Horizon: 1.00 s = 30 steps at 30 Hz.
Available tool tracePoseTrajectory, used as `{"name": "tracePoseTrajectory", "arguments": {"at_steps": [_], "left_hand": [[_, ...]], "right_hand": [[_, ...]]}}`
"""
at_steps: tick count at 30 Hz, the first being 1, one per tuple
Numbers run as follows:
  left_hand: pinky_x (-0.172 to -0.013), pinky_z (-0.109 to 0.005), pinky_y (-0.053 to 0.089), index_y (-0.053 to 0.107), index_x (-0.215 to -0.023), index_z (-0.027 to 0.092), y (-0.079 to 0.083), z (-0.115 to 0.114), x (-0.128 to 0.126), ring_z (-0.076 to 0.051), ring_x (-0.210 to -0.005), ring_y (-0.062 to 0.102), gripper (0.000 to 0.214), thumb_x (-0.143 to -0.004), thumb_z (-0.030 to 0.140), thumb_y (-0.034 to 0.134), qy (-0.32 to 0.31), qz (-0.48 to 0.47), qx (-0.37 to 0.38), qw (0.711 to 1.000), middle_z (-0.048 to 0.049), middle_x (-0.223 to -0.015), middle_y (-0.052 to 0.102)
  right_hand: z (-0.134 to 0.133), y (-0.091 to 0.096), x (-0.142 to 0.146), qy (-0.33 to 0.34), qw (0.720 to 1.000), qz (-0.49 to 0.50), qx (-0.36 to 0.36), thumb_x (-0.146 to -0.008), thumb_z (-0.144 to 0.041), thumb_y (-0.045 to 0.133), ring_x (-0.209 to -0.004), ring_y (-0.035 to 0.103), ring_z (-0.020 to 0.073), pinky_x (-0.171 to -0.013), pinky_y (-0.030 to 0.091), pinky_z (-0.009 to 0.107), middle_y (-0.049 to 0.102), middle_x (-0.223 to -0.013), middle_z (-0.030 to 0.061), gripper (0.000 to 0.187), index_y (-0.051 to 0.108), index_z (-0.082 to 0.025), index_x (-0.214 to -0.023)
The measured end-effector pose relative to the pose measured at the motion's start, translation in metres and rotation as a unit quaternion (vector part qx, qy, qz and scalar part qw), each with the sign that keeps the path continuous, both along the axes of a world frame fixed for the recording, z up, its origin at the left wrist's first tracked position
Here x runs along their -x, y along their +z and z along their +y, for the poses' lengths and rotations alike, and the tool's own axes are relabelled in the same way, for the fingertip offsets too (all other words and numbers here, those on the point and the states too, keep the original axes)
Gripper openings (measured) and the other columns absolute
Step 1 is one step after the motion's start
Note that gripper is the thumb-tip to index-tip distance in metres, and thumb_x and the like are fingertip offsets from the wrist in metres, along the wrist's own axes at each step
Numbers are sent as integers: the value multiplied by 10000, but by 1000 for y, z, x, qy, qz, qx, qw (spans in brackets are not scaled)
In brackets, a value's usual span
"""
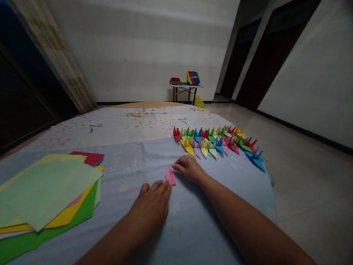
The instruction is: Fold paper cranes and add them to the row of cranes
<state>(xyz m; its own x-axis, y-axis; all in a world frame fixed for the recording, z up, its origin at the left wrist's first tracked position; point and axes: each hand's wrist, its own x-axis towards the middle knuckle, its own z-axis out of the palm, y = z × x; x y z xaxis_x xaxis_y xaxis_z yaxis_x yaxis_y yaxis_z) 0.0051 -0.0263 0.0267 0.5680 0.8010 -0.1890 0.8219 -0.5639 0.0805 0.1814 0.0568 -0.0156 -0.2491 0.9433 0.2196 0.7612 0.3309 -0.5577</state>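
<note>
A small folded piece of pink paper (170,176), narrow and pointed at its far end, lies on the blue tablecloth between my hands. My left hand (153,204) lies palm down with its fingers stretched out, and its fingertips touch the near left edge of the paper. Just right of the pointed end is my right hand (189,168), its fingers curled and the thumb close to the index finger. Those fingertips are at or right beside the paper's edge; whether anything is pinched between them I cannot make out.
Rows of folded paper cranes (204,147) in many colours stand beyond my right hand. To the left lies a loose stack of coloured paper sheets (55,187). A flowered white cloth (116,125) covers the table's far part. A small side table (187,87) holds a colourful bag (193,78).
</note>
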Motion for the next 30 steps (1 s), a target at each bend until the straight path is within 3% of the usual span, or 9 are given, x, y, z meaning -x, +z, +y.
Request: {"name": "tracePoseTrajectory", "arguments": {"at_steps": [5,16,19,24,27,30], "left_hand": [[-918,-472,309,456,-1266,191,9,3,3,-274,-1200,406,453,-827,173,345,-12,-12,7,1000,-101,-1344,459],[-846,-447,343,515,-1185,199,2,2,1,-282,-1042,471,408,-807,157,366,-7,-25,-37,999,-124,-1129,550],[-842,-445,343,516,-1180,198,2,2,2,-283,-1034,467,396,-810,179,376,-9,-30,-36,999,-126,-1117,546],[-841,-438,344,502,-1196,192,2,3,2,-276,-1019,469,400,-812,211,394,-10,-48,-31,998,-126,-1105,542],[-846,-439,342,504,-1196,184,3,4,1,-279,-1025,464,400,-811,228,407,-7,-55,-29,998,-129,-1110,539],[-834,-418,352,556,-1124,190,5,6,2,-263,-986,483,344,-813,231,414,-9,-65,-26,998,-117,-1075,554]], "right_hand": [[-3,0,5,43,999,-1,1,-787,-400,578,-853,496,165,-788,289,299,623,-808,27,218,685,-212,-800],[-3,1,7,71,992,107,11,-698,-232,666,-772,505,145,-720,363,259,614,-761,11,76,668,-182,-754],[-3,2,8,95,979,170,63,-715,-184,626,-662,494,109,-636,372,226,595,-699,-7,40,637,-156,-741],[-3,2,8,152,933,270,182,-741,-254,600,-583,486,88,-558,371,209,566,-667,-20,125,566,-139,-774],[-5,5,7,140,932,245,229,-666,-183,658,-590,496,85,-560,377,201,562,-675,-36,208,563,-141,-846],[-11,8,4,114,959,153,209,-619,-129,685,-571,474,81,-532,350,190,542,-635,-49,234,607,-141,-840]]}}
